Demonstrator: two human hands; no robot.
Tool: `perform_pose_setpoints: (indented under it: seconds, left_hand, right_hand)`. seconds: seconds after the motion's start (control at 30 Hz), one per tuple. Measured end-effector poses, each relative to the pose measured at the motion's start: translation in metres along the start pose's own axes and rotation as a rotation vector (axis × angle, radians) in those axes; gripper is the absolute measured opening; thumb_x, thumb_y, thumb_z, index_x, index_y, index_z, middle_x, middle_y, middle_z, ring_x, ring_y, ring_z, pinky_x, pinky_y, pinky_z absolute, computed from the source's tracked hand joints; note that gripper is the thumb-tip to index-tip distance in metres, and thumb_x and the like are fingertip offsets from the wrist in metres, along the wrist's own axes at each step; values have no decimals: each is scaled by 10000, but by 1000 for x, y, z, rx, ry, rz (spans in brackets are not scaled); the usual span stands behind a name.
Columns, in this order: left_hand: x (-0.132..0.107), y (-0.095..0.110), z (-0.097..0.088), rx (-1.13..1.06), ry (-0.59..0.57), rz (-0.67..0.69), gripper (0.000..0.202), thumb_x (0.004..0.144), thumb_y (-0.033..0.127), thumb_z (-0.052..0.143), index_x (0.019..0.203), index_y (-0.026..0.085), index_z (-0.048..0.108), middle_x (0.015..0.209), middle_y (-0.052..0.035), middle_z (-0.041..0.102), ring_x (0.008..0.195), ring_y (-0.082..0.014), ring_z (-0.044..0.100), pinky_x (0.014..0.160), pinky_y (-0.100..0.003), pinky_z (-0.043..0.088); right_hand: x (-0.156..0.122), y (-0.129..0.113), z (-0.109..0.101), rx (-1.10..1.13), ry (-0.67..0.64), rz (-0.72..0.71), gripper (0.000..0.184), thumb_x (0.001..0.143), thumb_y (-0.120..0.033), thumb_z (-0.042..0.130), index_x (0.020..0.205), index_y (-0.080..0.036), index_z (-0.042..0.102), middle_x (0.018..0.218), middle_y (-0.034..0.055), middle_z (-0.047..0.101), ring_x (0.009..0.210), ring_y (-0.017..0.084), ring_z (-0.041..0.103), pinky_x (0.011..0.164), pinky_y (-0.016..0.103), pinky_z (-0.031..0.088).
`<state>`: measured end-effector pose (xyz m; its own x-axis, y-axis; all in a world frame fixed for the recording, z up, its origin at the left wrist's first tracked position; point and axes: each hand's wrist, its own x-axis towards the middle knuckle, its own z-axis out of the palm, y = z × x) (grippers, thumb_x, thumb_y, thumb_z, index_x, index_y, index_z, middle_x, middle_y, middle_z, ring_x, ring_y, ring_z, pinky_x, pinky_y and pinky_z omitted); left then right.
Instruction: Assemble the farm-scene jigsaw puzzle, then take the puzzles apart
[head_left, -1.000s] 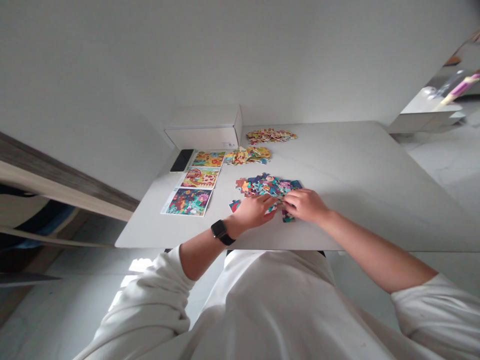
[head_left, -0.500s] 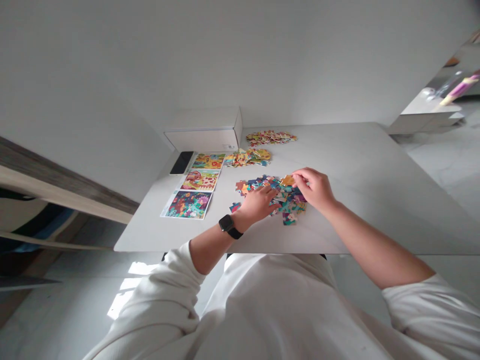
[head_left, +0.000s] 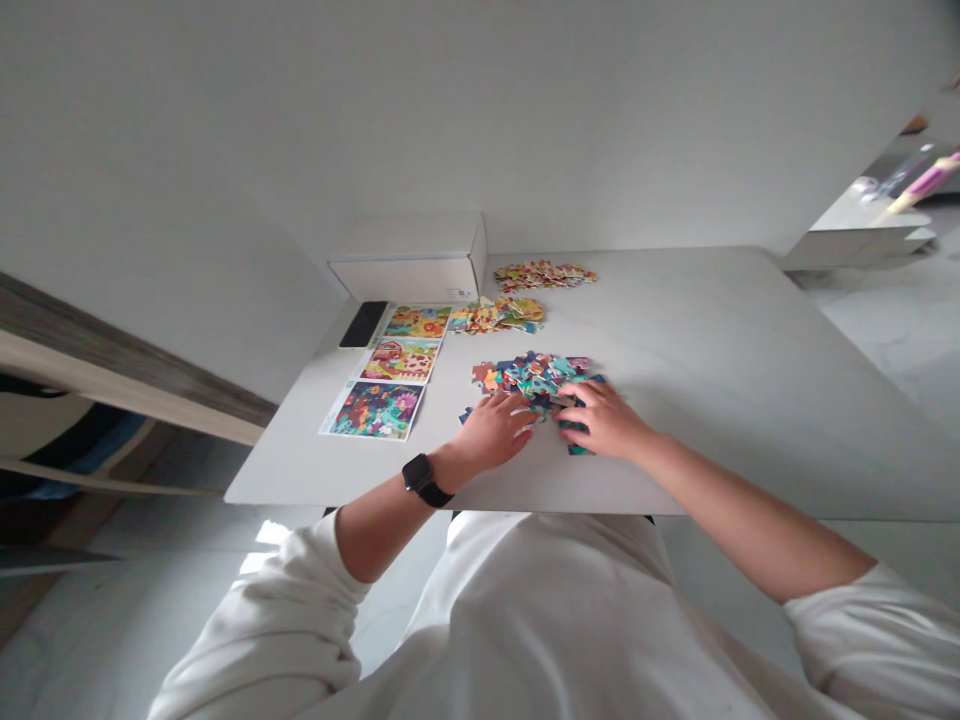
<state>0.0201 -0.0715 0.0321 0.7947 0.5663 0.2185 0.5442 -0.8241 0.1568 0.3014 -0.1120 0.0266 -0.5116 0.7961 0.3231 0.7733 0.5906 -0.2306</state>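
A loose pile of dark blue, teal and orange jigsaw puzzle pieces lies near the front of the white table. My left hand, with a black watch at the wrist, rests at the pile's near left edge, fingers spread and palm down. Over the near right edge is my right hand, its fingers apart and touching pieces. Neither hand visibly grips a piece, though some pieces are hidden beneath the fingers.
Farther back are a yellowish puzzle heap and a red-and-yellow heap. To the left lie several picture cards, including a dark one, and a black phone. A white box stands behind them against the wall.
My right hand has come down nearer to me, and the orange piece at its fingertips is no longer seen there. My left hand has slid back off the pile's middle toward the front left.
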Motion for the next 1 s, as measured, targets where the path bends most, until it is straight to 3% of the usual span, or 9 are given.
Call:
perform_pose_setpoints:
  seconds: [0.17,0.3,0.4,0.5,0.63,0.7,0.77,0.87,1.0]
  left_hand:
    - [-25,-8,-10,-64,-31,14,277,990,196,628,1210,262,782,1375,-83,726,1233,-283,679,1051,-475,575]
    - [-25,1,-11,-166,-60,45,210,1001,324,670,1163,233,768,1379,-81,733,1256,-281,690,1104,-462,569]
    - [-18,8,-6,-191,-67,70,203,1019,328,665,1166,222,757,1435,-89,714,1317,-281,669,1152,-460,545]
    - [-10,5,-3,-146,-25,60,266,1038,344,646,1258,224,734,1497,-104,674,1405,-303,608,1215,-505,488]
    - [8,-21,-2,-13,64,-98,514,1012,446,689,1460,199,644,1570,-170,590,1496,-372,508,1278,-586,388]
    - [23,-38,-2,16,37,-140,683,970,507,738,1553,192,570,1623,-178,538,1528,-391,469,1286,-566,381]
    - [39,-50,-2,26,-24,-149,755,947,541,755,1582,191,542,1612,-171,556,1482,-383,523,1246,-529,436]
    - [56,-59,-4,55,-100,-131,716,970,533,714,1581,197,547,1510,-156,650,1345,-352,639,1152,-484,516]
    - [59,-58,-10,78,-106,-162,496,1052,406,568,1496,195,630,1330,-141,752,1210,-320,718,1043,-450,573]
  right_hand:
    - [-8,7,-9,-83,24,72,128,973,-346,771,975,-248,852,1267,117,728,1183,328,631,1048,526,496]
    - [3,2,-8,-61,28,78,201,963,-337,779,1143,-268,838,1249,105,733,1179,319,628,1049,494,491]
    - [11,0,-4,-91,-27,70,363,940,-317,798,1299,-264,787,1296,109,721,1201,329,626,1044,483,505]
    - [11,12,-3,-157,-51,126,339,944,-279,773,1280,-237,789,1275,120,725,1162,333,640,1019,480,527]
    - [9,36,-7,-189,-8,171,248,993,-324,706,1185,-211,815,1232,128,742,1102,313,671,1004,442,544]
    - [12,44,-9,-164,37,183,248,1034,-333,638,1153,-215,821,1201,116,764,1069,288,694,977,407,549]
    - [17,51,-12,-128,92,214,267,1059,-311,577,1114,-225,824,1141,99,784,1017,261,712,929,372,550]
    - [24,58,-16,-69,175,286,284,1056,-287,550,1038,-227,827,1041,91,796,922,244,722,847,347,546]
    - [26,57,-21,39,261,329,315,1062,-327,538,1008,-226,831,993,89,806,878,244,728,812,350,556]
